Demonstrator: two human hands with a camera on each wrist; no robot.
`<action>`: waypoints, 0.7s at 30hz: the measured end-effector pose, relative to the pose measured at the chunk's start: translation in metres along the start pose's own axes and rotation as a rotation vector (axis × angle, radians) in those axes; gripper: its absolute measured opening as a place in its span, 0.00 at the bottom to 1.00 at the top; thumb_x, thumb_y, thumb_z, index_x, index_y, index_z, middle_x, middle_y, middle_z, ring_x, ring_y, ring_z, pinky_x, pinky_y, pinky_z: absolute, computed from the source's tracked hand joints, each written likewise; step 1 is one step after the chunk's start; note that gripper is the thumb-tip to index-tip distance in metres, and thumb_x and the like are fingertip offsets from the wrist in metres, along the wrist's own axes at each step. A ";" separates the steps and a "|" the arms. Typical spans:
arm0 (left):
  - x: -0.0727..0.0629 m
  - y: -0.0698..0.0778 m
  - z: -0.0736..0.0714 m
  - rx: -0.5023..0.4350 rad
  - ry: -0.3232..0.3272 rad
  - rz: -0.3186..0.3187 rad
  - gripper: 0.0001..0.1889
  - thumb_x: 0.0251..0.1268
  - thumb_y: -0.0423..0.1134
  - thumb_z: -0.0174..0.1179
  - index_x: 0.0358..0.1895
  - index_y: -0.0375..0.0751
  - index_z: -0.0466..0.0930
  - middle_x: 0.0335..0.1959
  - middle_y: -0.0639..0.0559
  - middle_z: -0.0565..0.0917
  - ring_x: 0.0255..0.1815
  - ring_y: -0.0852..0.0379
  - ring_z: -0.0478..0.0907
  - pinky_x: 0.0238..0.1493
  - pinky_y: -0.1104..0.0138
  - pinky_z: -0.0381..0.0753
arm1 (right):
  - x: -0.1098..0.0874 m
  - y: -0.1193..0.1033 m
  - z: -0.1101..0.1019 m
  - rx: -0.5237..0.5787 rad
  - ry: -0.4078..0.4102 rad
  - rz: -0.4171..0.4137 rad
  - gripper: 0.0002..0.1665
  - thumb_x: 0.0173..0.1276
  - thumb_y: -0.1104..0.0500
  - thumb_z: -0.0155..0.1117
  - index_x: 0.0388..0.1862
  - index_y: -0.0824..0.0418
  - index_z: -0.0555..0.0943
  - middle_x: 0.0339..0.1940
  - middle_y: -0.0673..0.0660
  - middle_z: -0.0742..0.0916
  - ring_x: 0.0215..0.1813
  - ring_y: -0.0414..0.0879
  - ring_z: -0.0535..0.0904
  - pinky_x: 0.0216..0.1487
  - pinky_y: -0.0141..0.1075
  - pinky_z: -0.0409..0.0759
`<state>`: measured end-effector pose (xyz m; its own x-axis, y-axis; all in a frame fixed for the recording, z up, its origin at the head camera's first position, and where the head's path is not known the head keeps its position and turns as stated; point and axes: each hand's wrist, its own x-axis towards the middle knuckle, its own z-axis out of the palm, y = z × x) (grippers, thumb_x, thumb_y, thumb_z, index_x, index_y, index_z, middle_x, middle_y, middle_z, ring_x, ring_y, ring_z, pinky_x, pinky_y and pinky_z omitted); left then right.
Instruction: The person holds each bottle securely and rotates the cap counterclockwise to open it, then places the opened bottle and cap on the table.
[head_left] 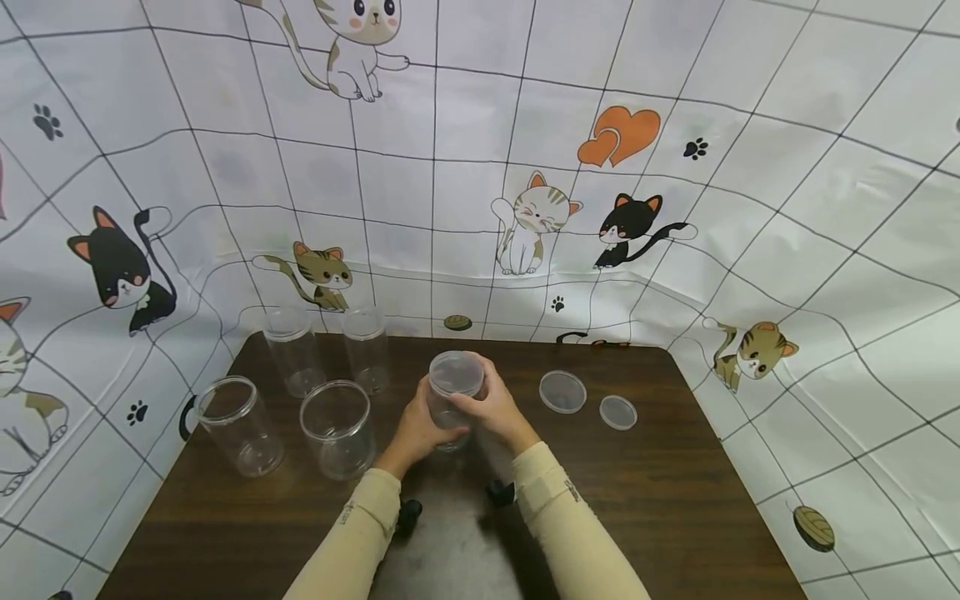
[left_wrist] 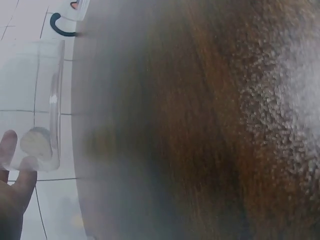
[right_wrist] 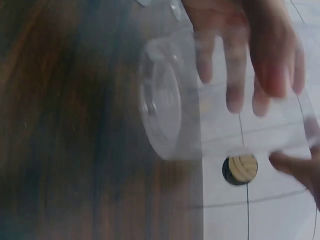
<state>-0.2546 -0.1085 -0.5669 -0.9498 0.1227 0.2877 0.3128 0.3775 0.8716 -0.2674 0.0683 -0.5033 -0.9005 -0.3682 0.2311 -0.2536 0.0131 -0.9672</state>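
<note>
A clear plastic jar with a translucent round lid on its top is held between both hands near the middle of the table. My left hand grips its lower left side. Higher up, my right hand curls around the right side, close to the rim. The right wrist view has the jar sideways and blurred, with left fingers along its wall and part of the right hand at the edge. Only a piece of the jar appears in the left wrist view, beside left fingertips.
Several other clear jars stand on the left, including a wide one, a front-left one and two at the back. Two loose round lids, a larger one and a smaller one, lie on the right. Cat-print cloth surrounds the dark wooden table.
</note>
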 end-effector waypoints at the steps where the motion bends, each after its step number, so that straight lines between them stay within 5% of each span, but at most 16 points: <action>1: 0.000 0.001 0.000 -0.004 -0.010 -0.005 0.59 0.41 0.44 0.85 0.76 0.41 0.55 0.67 0.34 0.74 0.67 0.36 0.72 0.65 0.42 0.71 | 0.000 0.000 -0.003 0.028 -0.035 0.001 0.49 0.66 0.62 0.72 0.80 0.65 0.56 0.72 0.67 0.69 0.68 0.58 0.69 0.65 0.40 0.71; 7: -0.001 0.003 0.001 0.011 -0.035 -0.011 0.59 0.43 0.45 0.84 0.77 0.43 0.53 0.68 0.35 0.73 0.68 0.36 0.71 0.65 0.42 0.71 | 0.000 0.000 -0.011 0.092 -0.130 0.046 0.59 0.68 0.56 0.72 0.84 0.59 0.43 0.75 0.69 0.66 0.72 0.61 0.66 0.67 0.41 0.71; 14: 0.001 0.003 0.002 0.010 -0.003 -0.010 0.59 0.42 0.44 0.84 0.77 0.43 0.53 0.69 0.35 0.72 0.69 0.36 0.70 0.66 0.43 0.71 | -0.002 0.004 -0.001 0.068 0.009 -0.006 0.64 0.61 0.58 0.78 0.80 0.62 0.40 0.78 0.68 0.59 0.75 0.64 0.62 0.74 0.53 0.63; 21: -0.002 0.005 0.002 0.018 -0.001 -0.029 0.59 0.44 0.43 0.84 0.78 0.43 0.52 0.70 0.34 0.70 0.68 0.35 0.71 0.64 0.42 0.72 | -0.004 0.005 0.012 -0.125 0.149 0.021 0.60 0.55 0.38 0.79 0.71 0.58 0.52 0.67 0.65 0.72 0.64 0.61 0.73 0.64 0.50 0.71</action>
<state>-0.2511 -0.1052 -0.5638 -0.9584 0.1130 0.2622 0.2854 0.3975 0.8721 -0.2608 0.0590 -0.5103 -0.9459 -0.2256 0.2333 -0.2681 0.1379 -0.9535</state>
